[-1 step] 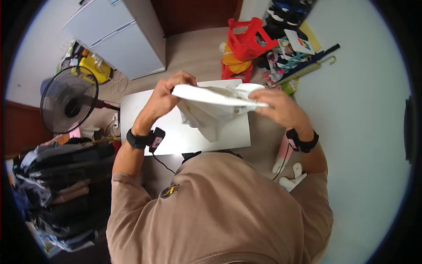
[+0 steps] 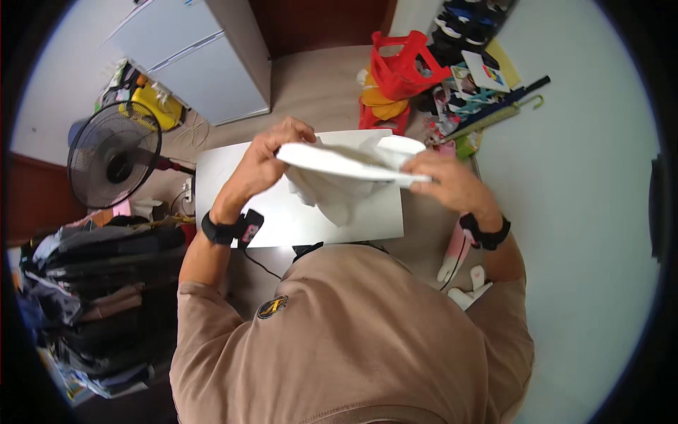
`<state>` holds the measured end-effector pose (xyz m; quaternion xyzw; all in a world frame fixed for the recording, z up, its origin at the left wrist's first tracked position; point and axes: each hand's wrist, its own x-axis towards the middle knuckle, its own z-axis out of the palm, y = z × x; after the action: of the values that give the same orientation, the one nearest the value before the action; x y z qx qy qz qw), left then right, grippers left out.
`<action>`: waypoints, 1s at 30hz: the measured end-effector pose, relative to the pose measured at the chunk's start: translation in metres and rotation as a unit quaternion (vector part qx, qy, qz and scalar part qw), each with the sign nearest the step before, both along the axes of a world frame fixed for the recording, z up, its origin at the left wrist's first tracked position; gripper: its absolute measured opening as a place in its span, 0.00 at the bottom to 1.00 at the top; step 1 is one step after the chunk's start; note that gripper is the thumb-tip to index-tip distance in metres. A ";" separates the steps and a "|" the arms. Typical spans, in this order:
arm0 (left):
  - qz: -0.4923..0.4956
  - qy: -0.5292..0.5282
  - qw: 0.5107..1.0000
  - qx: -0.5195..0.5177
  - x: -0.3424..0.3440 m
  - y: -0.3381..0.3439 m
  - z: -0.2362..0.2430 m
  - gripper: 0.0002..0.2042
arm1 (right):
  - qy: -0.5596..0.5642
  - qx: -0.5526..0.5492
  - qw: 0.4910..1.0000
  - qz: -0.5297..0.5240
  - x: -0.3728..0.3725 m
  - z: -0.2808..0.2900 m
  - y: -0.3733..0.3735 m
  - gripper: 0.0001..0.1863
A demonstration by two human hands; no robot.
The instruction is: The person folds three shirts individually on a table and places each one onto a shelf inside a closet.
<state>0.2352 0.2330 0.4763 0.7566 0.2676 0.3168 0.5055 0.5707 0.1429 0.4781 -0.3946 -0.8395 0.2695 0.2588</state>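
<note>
A white cloth piece [image 2: 335, 201] hangs between my two hands above the white table. Its upper edge is a thick, pale band that stretches from one hand to the other, and soft folds drop below it. My left hand [image 2: 272, 159] pinches the band's left end, with the fingertips partly hidden behind the cloth. At the right end, my right hand [image 2: 455, 180] grips the band with bent fingers, slightly blurred. A rounded white flap [image 2: 401, 145] of the same cloth stands up beside the right fingers. I cannot make out what kind of article it is.
The white table [image 2: 360, 232] lies under the cloth. A black fan [image 2: 116, 166] stands to the left, above a rack of dark clothes [image 2: 106, 283]. A refrigerator [image 2: 212, 78], red stools [image 2: 402, 67], umbrellas [image 2: 505, 106] and slippers [image 2: 470, 293] surround the table.
My right hand and the band's right end have come slightly lower, toward me. The left hand stays nearly in place, still pinching the cloth. The whole view has shifted a little.
</note>
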 end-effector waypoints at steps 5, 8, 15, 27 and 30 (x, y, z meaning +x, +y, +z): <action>-0.004 0.037 0.999 -0.010 -0.036 -0.062 0.004 0.10 | -0.014 -0.319 0.945 0.073 -0.013 -0.032 -0.041 0.10; 0.022 0.058 0.990 -0.125 -0.058 -0.107 -0.005 0.09 | 0.080 -0.450 0.886 0.081 -0.018 -0.053 -0.058 0.12; 0.178 -0.004 0.903 -0.390 -0.061 -0.177 -0.055 0.23 | 0.116 -0.502 0.857 0.005 -0.009 -0.081 -0.090 0.24; 0.173 0.117 0.921 -0.328 -0.095 -0.172 -0.107 0.16 | 0.227 -0.483 0.826 -0.181 -0.040 -0.109 -0.121 0.19; 0.217 0.099 0.933 -0.270 -0.107 -0.162 -0.112 0.13 | 0.321 -0.455 0.801 -0.221 -0.039 -0.119 -0.120 0.16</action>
<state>0.1278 0.0709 0.3641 0.5424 0.5496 0.2579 0.5807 0.5315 0.0231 0.3587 -0.5328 -0.3796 0.6671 0.3563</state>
